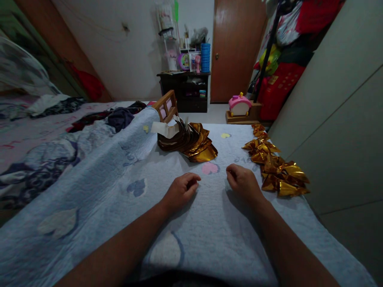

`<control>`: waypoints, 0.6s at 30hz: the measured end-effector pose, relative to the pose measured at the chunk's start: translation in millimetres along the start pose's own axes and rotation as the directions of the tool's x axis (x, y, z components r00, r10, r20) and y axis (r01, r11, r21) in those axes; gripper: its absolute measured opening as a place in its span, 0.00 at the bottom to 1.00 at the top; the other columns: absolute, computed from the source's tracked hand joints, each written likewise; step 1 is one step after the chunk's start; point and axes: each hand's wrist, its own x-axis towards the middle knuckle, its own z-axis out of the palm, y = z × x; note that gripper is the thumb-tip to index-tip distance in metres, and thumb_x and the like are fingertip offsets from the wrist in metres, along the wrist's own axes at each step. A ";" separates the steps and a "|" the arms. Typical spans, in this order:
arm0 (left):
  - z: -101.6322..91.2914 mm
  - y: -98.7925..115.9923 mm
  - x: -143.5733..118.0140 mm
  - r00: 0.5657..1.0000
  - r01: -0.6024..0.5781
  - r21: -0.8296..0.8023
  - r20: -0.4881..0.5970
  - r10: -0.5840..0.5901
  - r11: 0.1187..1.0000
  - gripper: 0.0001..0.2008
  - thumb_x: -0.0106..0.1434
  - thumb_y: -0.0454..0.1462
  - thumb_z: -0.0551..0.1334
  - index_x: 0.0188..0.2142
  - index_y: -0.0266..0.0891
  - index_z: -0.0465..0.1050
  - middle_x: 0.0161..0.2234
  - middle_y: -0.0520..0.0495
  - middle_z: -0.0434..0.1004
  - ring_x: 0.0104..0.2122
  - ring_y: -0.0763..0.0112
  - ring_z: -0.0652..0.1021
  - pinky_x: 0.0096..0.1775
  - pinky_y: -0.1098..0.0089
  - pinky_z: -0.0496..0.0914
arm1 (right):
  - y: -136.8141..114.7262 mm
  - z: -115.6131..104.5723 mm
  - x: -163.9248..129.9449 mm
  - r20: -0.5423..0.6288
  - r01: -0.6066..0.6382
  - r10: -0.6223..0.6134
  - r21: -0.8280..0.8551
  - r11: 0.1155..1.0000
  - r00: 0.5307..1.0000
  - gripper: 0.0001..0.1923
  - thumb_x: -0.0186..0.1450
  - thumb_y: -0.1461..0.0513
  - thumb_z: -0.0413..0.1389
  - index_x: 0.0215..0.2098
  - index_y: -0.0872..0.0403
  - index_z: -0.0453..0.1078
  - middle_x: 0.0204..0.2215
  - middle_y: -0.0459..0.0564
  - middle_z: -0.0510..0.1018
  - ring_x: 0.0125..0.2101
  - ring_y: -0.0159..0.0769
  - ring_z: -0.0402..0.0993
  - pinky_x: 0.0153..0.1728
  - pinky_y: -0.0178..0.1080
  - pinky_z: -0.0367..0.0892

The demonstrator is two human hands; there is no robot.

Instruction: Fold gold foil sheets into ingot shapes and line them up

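Observation:
My left hand and my right hand rest side by side on a light blue quilt, fingers curled under, with nothing in them. A fanned stack of gold paper sheets lies beyond the left hand, with a white slip on top. To the right of my right hand runs a row of folded gold paper pieces, the nearest a few centimetres from the knuckles.
A small wooden frame stands behind the gold stack. Crumpled clothes and bedding lie to the left. A pale cabinet wall borders the right edge. A dark shelf unit, a brown door and a pink toy are far ahead.

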 end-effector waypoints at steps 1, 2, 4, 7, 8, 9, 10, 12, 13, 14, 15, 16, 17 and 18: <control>-0.5 -0.1 0.5 1.000 0.000 0.006 -0.011 0.000 1.000 0.08 0.64 0.34 0.58 0.41 0.38 0.75 0.33 0.48 0.76 0.32 0.69 0.76 0.37 0.68 0.70 | -0.4 2.7 -0.7 0.030 0.001 -0.001 0.000 1.000 1.000 0.08 0.64 0.64 0.49 0.33 0.53 0.71 0.26 0.50 0.77 0.26 0.38 0.70 0.32 0.38 0.60; -0.9 -0.2 0.9 1.000 0.001 0.012 -0.024 0.000 1.000 0.08 0.64 0.34 0.58 0.40 0.38 0.74 0.33 0.48 0.76 0.32 0.69 0.76 0.37 0.68 0.70 | -0.5 4.6 -1.3 0.057 0.001 -0.001 -0.001 1.000 0.998 0.08 0.64 0.64 0.49 0.33 0.53 0.71 0.26 0.50 0.77 0.26 0.38 0.70 0.32 0.38 0.59; -1.5 -1.0 1.7 0.999 -0.008 0.023 -0.048 0.009 1.000 0.07 0.64 0.34 0.58 0.39 0.38 0.74 0.34 0.48 0.75 0.33 0.69 0.76 0.38 0.67 0.70 | -0.3 6.7 -2.0 0.093 -0.002 0.002 -0.006 1.000 0.996 0.08 0.65 0.64 0.50 0.33 0.53 0.71 0.26 0.50 0.77 0.26 0.38 0.70 0.31 0.38 0.59; -0.7 -3.5 2.7 0.996 -0.030 0.076 -0.076 0.036 0.997 0.06 0.63 0.34 0.59 0.38 0.39 0.74 0.37 0.46 0.75 0.38 0.65 0.76 0.44 0.64 0.71 | 0.5 8.1 -2.6 0.122 0.002 0.001 -0.018 1.000 0.992 0.09 0.66 0.64 0.49 0.33 0.52 0.72 0.25 0.50 0.77 0.27 0.38 0.70 0.32 0.38 0.59; 0.1 -4.6 3.1 0.996 -0.034 0.102 -0.078 0.042 0.994 0.06 0.62 0.34 0.60 0.38 0.39 0.75 0.38 0.45 0.75 0.41 0.64 0.76 0.46 0.62 0.71 | 0.8 8.5 -2.7 0.129 0.006 -0.003 -0.022 1.000 0.992 0.09 0.66 0.63 0.49 0.33 0.53 0.72 0.25 0.50 0.77 0.27 0.38 0.70 0.32 0.38 0.59; 1.2 -5.7 3.5 0.996 -0.034 0.128 -0.075 0.044 0.991 0.06 0.62 0.34 0.61 0.38 0.39 0.75 0.40 0.45 0.75 0.43 0.62 0.75 0.48 0.60 0.70 | 1.1 8.9 -2.9 0.137 0.010 -0.006 -0.024 1.000 0.991 0.10 0.66 0.63 0.49 0.33 0.53 0.72 0.26 0.50 0.77 0.27 0.38 0.70 0.32 0.38 0.59; 2.4 -6.8 4.0 0.997 -0.030 0.152 -0.068 0.041 0.988 0.06 0.61 0.33 0.61 0.38 0.39 0.75 0.41 0.44 0.75 0.44 0.60 0.75 0.50 0.58 0.69 | 1.4 9.2 -3.0 0.145 0.011 -0.008 -0.024 1.000 0.989 0.10 0.66 0.64 0.49 0.33 0.53 0.72 0.26 0.50 0.77 0.27 0.38 0.71 0.32 0.38 0.60; 4.8 -8.6 4.8 0.999 -0.024 0.192 -0.042 0.033 0.981 0.05 0.60 0.33 0.62 0.37 0.39 0.75 0.42 0.43 0.76 0.46 0.58 0.74 0.51 0.56 0.68 | 1.9 9.9 -3.3 0.164 0.008 -0.005 -0.017 1.000 0.986 0.10 0.66 0.64 0.49 0.34 0.53 0.72 0.26 0.50 0.77 0.27 0.38 0.71 0.32 0.38 0.60; 5.7 -9.2 5.1 0.999 -0.022 0.211 -0.029 0.029 0.977 0.05 0.60 0.33 0.62 0.37 0.39 0.75 0.42 0.43 0.76 0.46 0.58 0.74 0.51 0.56 0.68 | 2.1 10.1 -3.4 0.175 0.003 -0.001 -0.010 1.000 0.985 0.10 0.66 0.64 0.49 0.34 0.53 0.72 0.26 0.50 0.78 0.27 0.38 0.71 0.32 0.38 0.60; 6.5 -9.6 5.3 0.999 -0.023 0.228 -0.017 0.027 0.973 0.05 0.60 0.33 0.63 0.37 0.39 0.75 0.43 0.43 0.76 0.46 0.57 0.74 0.51 0.55 0.67 | 2.2 10.3 -3.4 0.186 -0.003 0.003 -0.005 1.000 0.983 0.10 0.66 0.64 0.49 0.34 0.53 0.72 0.26 0.50 0.78 0.27 0.38 0.71 0.32 0.38 0.60; 7.0 -9.8 5.4 1.000 -0.024 0.243 -0.007 0.026 0.970 0.05 0.60 0.33 0.63 0.37 0.40 0.75 0.43 0.43 0.76 0.46 0.57 0.74 0.51 0.55 0.67 | 2.4 10.5 -3.5 0.195 -0.006 0.006 -0.002 1.000 0.981 0.10 0.66 0.64 0.49 0.34 0.53 0.72 0.26 0.50 0.78 0.27 0.38 0.71 0.32 0.38 0.60; 7.3 -9.8 5.4 1.000 -0.025 0.254 0.003 0.025 0.967 0.06 0.60 0.32 0.63 0.37 0.40 0.75 0.43 0.43 0.75 0.47 0.57 0.74 0.51 0.55 0.67 | 2.6 10.6 -3.5 0.202 -0.006 0.007 -0.003 1.000 0.979 0.10 0.66 0.64 0.49 0.34 0.53 0.72 0.26 0.50 0.78 0.27 0.38 0.71 0.32 0.37 0.60; 7.5 -9.6 5.4 1.000 -0.024 0.262 0.010 0.022 0.965 0.06 0.60 0.32 0.62 0.37 0.40 0.75 0.43 0.43 0.75 0.47 0.56 0.74 0.51 0.55 0.67 | 2.8 10.8 -3.5 0.207 -0.005 0.006 -0.006 1.000 0.978 0.10 0.66 0.64 0.49 0.34 0.53 0.73 0.26 0.50 0.78 0.27 0.38 0.72 0.32 0.37 0.60; 7.6 -9.3 5.4 1.000 -0.022 0.267 0.016 0.019 0.964 0.06 0.60 0.32 0.62 0.37 0.40 0.75 0.44 0.43 0.75 0.47 0.56 0.74 0.51 0.55 0.67 | 2.9 10.9 -3.5 0.208 -0.004 0.005 -0.008 1.000 0.978 0.10 0.66 0.64 0.49 0.34 0.53 0.73 0.26 0.50 0.78 0.27 0.38 0.72 0.32 0.37 0.60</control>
